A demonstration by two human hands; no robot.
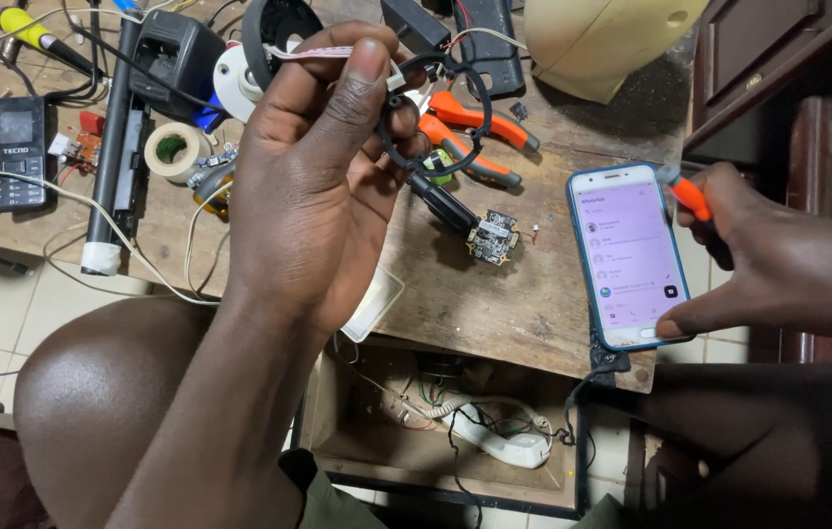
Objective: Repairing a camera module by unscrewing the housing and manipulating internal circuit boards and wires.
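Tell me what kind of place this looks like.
Probably a small electronics repair bench: a bare circuit board, orange-handled pliers and a roll of tape lie on a worn wooden table, and an open drawer below holds tangled wires.

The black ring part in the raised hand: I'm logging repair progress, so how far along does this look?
Done: the device is apart; a small circuit board lies bare on the wooden table. In hand: the left hand holds up the black ring part, while the right hand grips an orange-handled tool and touches a smartphone. Left: nothing looks reassembled.
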